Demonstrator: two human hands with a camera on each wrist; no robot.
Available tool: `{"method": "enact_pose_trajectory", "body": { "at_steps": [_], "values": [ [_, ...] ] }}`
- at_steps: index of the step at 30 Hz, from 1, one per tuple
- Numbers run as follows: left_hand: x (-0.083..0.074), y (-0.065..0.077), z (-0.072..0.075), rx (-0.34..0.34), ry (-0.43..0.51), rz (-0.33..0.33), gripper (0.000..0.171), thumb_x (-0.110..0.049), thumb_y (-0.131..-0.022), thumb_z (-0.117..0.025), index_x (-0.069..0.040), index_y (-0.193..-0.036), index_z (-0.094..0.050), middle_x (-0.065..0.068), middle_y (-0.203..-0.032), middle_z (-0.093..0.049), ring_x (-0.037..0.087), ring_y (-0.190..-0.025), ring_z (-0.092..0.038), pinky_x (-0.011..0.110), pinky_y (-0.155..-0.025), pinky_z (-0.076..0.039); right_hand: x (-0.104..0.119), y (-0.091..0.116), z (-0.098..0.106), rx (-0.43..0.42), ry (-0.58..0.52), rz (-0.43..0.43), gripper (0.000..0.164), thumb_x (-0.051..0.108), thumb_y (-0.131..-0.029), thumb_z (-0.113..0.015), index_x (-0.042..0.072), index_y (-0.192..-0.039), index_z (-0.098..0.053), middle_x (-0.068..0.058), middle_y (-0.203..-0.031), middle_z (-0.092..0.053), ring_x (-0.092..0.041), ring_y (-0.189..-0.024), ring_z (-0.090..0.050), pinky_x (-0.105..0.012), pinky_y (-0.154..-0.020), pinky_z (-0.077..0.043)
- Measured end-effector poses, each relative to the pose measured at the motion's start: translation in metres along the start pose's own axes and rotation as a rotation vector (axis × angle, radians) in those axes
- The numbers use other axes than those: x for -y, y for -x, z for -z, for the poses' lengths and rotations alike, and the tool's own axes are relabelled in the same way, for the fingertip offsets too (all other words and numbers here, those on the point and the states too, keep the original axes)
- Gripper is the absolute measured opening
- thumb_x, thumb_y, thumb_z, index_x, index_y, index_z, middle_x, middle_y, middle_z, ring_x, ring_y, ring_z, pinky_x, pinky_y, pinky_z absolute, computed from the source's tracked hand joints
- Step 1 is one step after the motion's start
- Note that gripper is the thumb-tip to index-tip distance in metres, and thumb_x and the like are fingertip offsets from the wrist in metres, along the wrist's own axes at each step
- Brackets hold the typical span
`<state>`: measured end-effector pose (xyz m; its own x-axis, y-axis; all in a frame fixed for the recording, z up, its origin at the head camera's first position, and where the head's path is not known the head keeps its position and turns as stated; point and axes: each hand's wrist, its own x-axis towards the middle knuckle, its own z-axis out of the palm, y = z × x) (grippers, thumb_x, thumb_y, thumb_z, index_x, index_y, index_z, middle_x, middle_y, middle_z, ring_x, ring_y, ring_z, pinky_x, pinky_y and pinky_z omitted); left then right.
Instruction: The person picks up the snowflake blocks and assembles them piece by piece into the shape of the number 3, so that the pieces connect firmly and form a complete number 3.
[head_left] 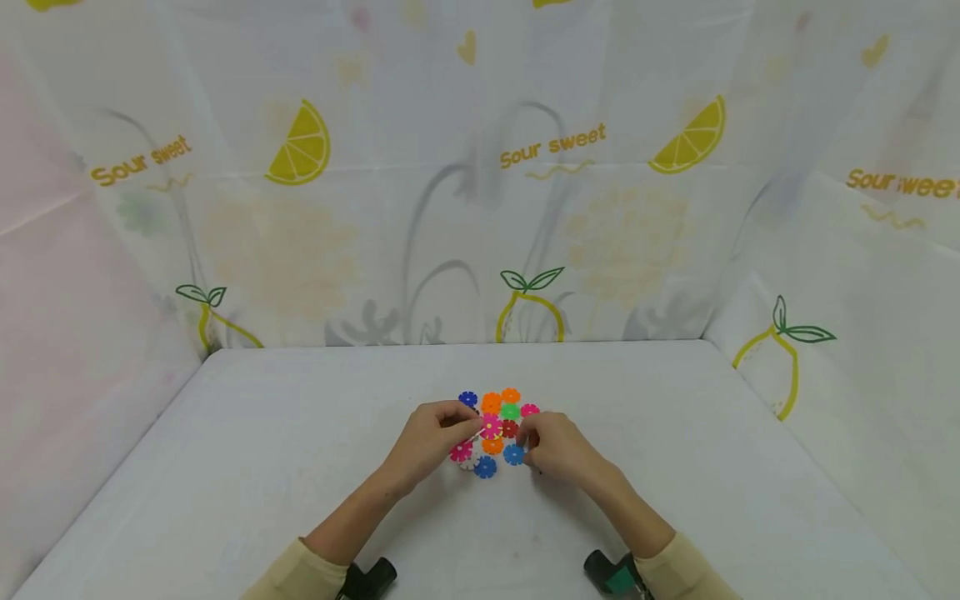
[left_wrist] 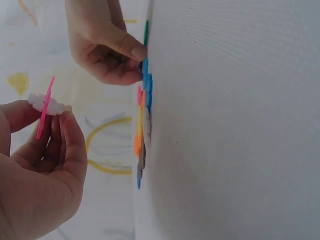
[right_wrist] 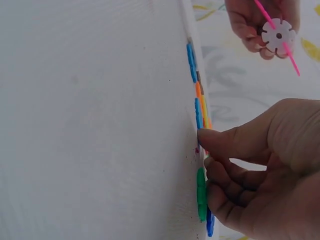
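My left hand (head_left: 433,437) pinches a white notched plastic disc (right_wrist: 278,36) between thumb and fingers, above the table. A pink notched disc (left_wrist: 46,107) is slotted crosswise into the white one, making a joined pair. My right hand (head_left: 561,448) is down at the right side of a loose group of similar discs. Its thumb and curled fingertips are right at the edge of a blue disc (head_left: 513,454); I cannot tell whether they grip a disc. A green disc (right_wrist: 201,195) lies beside those fingers. Near the left hand lie another pink disc (head_left: 461,452) and a blue disc (head_left: 485,467).
Orange discs (head_left: 492,403), a light green disc (head_left: 510,412), a dark red disc (head_left: 510,429) and a dark blue disc (head_left: 468,398) lie close together on the white table (head_left: 262,467). A lemon-printed cloth (head_left: 420,208) hangs behind the table and at its sides.
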<state>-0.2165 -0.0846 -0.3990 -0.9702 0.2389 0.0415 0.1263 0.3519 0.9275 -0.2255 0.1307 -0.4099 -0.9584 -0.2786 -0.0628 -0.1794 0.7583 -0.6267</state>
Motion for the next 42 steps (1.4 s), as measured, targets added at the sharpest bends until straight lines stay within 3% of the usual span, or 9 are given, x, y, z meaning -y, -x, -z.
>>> {"method": "enact_pose_trajectory", "body": {
  "at_steps": [11,15,20,26,34,42],
  "values": [
    [0.001,-0.001,0.001,-0.008,0.006,0.001,0.019,-0.031,-0.094,-0.067,-0.014,-0.097,-0.074,0.003,-0.089,-0.068,0.017,-0.084,-0.058,0.026,-0.074,-0.051,0.006,-0.002,-0.002,0.009,0.089,0.06,0.021,0.014,-0.077,-0.082,0.007,-0.093,-0.07,-0.003,-0.083,-0.056,-0.017,-0.078,-0.051,-0.028,-0.066,-0.047],
    [0.002,-0.001,0.002,-0.004,0.007,0.002,0.02,-0.032,-0.094,-0.067,-0.014,-0.097,-0.073,0.003,-0.088,-0.067,0.017,-0.083,-0.059,0.027,-0.074,-0.051,0.008,-0.001,-0.004,0.026,0.069,0.067,0.02,0.009,-0.077,-0.082,0.006,-0.092,-0.069,-0.003,-0.083,-0.057,-0.017,-0.079,-0.051,-0.029,-0.067,-0.049],
    [0.002,0.0,0.003,-0.01,-0.001,0.009,0.019,-0.032,-0.094,-0.067,-0.015,-0.097,-0.073,0.003,-0.088,-0.067,0.017,-0.084,-0.059,0.026,-0.074,-0.051,0.007,0.0,-0.002,0.106,0.014,0.099,0.023,0.006,-0.075,-0.082,0.007,-0.089,-0.064,-0.004,-0.083,-0.058,-0.017,-0.079,-0.052,-0.029,-0.067,-0.05],
    [0.002,0.0,0.005,-0.028,0.009,0.016,0.017,-0.03,-0.094,-0.067,-0.014,-0.096,-0.074,0.004,-0.089,-0.068,0.017,-0.084,-0.057,0.025,-0.073,-0.05,0.006,-0.002,0.001,0.16,-0.038,0.188,0.02,-0.005,-0.079,-0.072,0.006,-0.087,-0.057,-0.002,-0.078,-0.054,-0.018,-0.076,-0.051,-0.027,-0.063,-0.045],
    [0.004,-0.001,0.0,-0.018,0.018,0.035,0.018,-0.03,-0.095,-0.066,-0.013,-0.096,-0.072,0.003,-0.087,-0.065,0.017,-0.084,-0.056,0.025,-0.072,-0.049,0.003,-0.002,0.005,0.082,-0.081,0.228,0.014,-0.003,-0.085,-0.069,0.01,-0.091,-0.068,-0.001,-0.082,-0.062,-0.016,-0.078,-0.054,-0.024,-0.067,-0.049],
    [0.002,-0.002,0.002,-0.022,0.015,0.035,0.019,-0.029,-0.096,-0.065,-0.011,-0.097,-0.073,0.003,-0.087,-0.066,0.018,-0.084,-0.057,0.028,-0.074,-0.049,0.006,0.001,0.013,-0.018,-0.273,0.189,0.003,0.003,-0.093,-0.065,0.002,-0.095,-0.067,-0.007,-0.084,-0.068,-0.023,-0.071,-0.068,-0.028,-0.069,-0.059]
  ]
}}
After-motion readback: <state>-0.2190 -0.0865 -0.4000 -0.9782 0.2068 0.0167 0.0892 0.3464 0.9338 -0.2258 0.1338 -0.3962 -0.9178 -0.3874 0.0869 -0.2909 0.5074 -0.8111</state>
